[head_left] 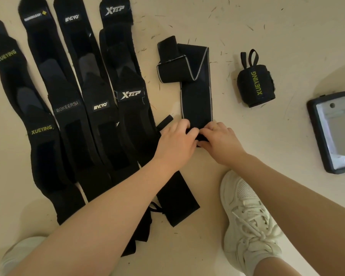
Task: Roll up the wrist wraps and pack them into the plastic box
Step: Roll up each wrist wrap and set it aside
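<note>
Pinching the grey-edged wrap's (197, 100) near end, left hand (175, 142) and right hand (221, 141).

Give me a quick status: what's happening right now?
Both hands, left and right, pinch the near end of the grey-edged wrap, starting its roll. One rolled wrap done. Plastic box at right. Nothing in the way.

A pale floor (247, 26), flecked with small bits of debris, carries everything. Left of the hands lie flat black wrist wraps (72, 108) side by side; beyond the hands stretches a grey-edged wrap (197, 96); farther right sit a rolled wrap (256, 86) and a dark-rimmed box (315, 124).
</note>
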A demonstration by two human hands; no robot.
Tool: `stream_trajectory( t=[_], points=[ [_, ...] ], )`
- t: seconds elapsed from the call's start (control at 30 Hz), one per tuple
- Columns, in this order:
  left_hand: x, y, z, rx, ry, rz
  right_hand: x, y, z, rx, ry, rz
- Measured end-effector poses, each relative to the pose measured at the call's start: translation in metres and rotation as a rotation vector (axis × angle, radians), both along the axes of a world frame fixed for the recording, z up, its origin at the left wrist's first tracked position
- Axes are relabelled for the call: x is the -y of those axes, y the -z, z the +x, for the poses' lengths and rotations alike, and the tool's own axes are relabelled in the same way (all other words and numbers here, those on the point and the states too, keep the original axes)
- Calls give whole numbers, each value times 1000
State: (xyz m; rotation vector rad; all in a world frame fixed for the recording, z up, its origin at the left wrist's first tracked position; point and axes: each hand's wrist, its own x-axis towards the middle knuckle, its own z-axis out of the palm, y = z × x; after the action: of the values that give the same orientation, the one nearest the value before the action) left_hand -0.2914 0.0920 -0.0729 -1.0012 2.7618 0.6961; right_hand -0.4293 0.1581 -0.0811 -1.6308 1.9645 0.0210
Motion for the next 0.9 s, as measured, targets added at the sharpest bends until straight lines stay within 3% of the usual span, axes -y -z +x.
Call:
stream_trajectory(
  t=[0.17, 0.27, 0.33, 0.47, 0.63, 0.8, 0.9],
  points=[
    [1, 7, -1, 192, 166, -85, 14, -3, -12, 397, 360, 84],
    [3, 7, -5, 196, 177, -64, 5, 1, -2, 119, 215, -112],
    [6, 3, -8, 163, 154, -54, -4, -1, 3, 52, 56, -179],
    [5, -5, -7, 150, 163, 40, -20, -3, -5, -12, -137, -23],
    [-1, 0, -6, 137, 46, 93, -23, -2, 3, 112, 144, -37],
    [6, 3, -13, 143, 48, 24, -26, -3, 3, -133, -80, -99],
    [11, 3, -16, 104, 16, 50, -35, 2, 3, -170, -222, -3]
  ],
)
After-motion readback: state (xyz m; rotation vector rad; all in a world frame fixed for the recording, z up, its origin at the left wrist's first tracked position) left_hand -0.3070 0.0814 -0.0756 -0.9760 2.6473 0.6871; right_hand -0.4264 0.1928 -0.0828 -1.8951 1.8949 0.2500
